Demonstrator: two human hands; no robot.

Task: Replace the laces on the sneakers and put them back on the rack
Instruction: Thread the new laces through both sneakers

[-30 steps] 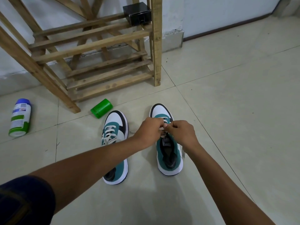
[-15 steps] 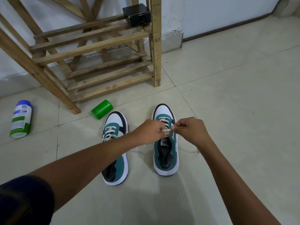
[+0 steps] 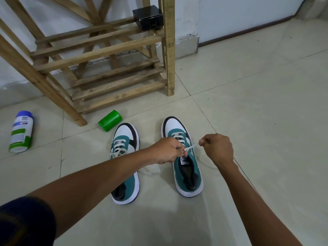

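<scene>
A: From the head camera, where is the lacing standing?

B: The left sneaker (image 3: 125, 162) is sitting laced on the floor tiles, its ends lying loose — I can't tell if it is tied. The right sneaker (image 3: 182, 155) is the one being worked: white lace (image 3: 190, 147) is crossing its front eyelets and is being drawn out near the tongue.

A: And the hands?

B: The left hand (image 3: 167, 150) is curling over the throat of the right sneaker, fingertips pinching the lace where it is leaving the eyelets. The right hand (image 3: 219, 150) is closing in a fist beside the shoe, thumb and forefinger nipping the lace end and pulling it taut to the right. A slack length is trailing on the tiles just behind that wrist.

A: So how much is left?

B: I'd judge the threading nearly through, with tying and racking both shoes still waiting. The wooden rack (image 3: 113, 68) is standing just beyond the toes, its slats bare apart from a black box (image 3: 148, 17) at the upper right corner.

A: Room to move?

B: Open tile is stretching to the right. A green cup (image 3: 110, 120) is lying between the left sneaker's toe and the rack's leg, and a spray can (image 3: 21, 131) is lying near the floor's left edge — worth steering round.
</scene>
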